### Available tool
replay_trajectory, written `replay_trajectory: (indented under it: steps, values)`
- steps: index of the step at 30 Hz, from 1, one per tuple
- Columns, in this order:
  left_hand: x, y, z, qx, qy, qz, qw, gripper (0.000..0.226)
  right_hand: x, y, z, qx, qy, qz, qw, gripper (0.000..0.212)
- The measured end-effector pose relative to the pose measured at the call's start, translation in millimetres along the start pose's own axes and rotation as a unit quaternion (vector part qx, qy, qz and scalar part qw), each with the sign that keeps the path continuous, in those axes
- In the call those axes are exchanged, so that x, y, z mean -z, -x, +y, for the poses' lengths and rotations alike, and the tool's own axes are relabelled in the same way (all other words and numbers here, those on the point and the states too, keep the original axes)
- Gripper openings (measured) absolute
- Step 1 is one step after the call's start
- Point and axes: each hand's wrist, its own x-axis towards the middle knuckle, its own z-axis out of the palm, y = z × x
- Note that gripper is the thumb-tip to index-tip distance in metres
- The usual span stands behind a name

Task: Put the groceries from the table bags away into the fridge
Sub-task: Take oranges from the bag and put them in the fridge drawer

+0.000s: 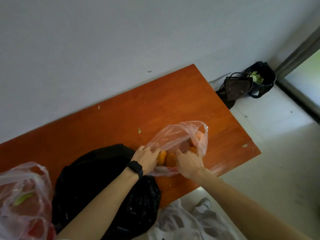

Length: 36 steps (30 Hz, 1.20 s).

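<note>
A clear pinkish plastic bag (174, 137) lies on the orange-brown wooden table (131, 108), with several oranges (170, 159) inside it. My left hand (147, 157), a black band on its wrist, grips an orange at the bag's near end. My right hand (188, 161) curls over the oranges beside it, fingers among the plastic. A black plastic bag (97, 181) sits to the left under my left forearm. Another clear bag (24, 200) with red and green produce is at the bottom left. No fridge shows.
A pale wall runs behind the table. On the white floor at the far right corner stand a dark basket (237, 87) and a black bin bag (261, 77) with green scraps. Small green scraps dot the tabletop. A white cloth (187, 220) lies below the table edge.
</note>
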Motion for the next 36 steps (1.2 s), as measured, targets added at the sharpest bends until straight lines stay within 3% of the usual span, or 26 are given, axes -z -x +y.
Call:
replay_trajectory:
  steps: [6, 12, 18, 23, 26, 31, 36]
  values:
    - [-3.4, -6.2, -6.2, -0.005, -0.019, 0.003, 1.000, 0.093, -16.9, -9.4, -4.2, -0.051, 0.007, -0.016, 0.999, 0.071]
    - [-11.8, -17.4, -6.9, 0.005, 0.047, -0.007, 0.999, 0.090, -28.3, -15.5, -2.3, -0.069, 0.004, -0.047, 0.996, 0.106]
    - [-15.9, -21.0, -7.0, 0.007, 0.105, -0.007, 0.994, 0.075, -30.6, -16.3, -6.1, -0.101, -0.076, -0.002, 0.992, 0.070]
    - [-4.2, -29.0, -3.9, 0.004, 0.088, -0.061, 0.994, 0.077, -30.1, -20.3, -13.8, -0.111, -0.058, -0.018, 0.992, 0.065]
    - [1.7, -27.6, -1.8, 0.005, 0.073, -0.049, 0.996, 0.077, -23.1, -17.0, -13.0, -0.105, -0.064, -0.020, 0.992, 0.054]
    - [9.5, -15.5, -3.4, 0.003, 0.142, -0.034, 0.989, 0.080, -10.3, 8.8, 1.8, -0.064, -0.135, 0.080, 0.986, 0.061]
    - [42.6, -1.1, -11.1, -0.015, 0.234, -0.034, 0.971, 0.081, 7.2, 46.5, 24.7, -0.025, -0.289, 0.148, 0.945, 0.077]
